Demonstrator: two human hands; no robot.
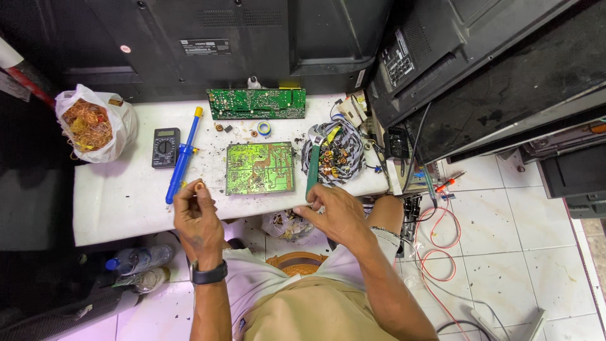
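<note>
Between hands (259, 218), green circuit board (259, 168)

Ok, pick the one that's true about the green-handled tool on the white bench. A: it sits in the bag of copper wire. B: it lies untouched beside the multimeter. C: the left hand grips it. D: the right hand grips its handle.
D: the right hand closes round the lower end of the green-handled tool, beside the green circuit board, while the left hand pinches something small near the blue desoldering pump.
</note>
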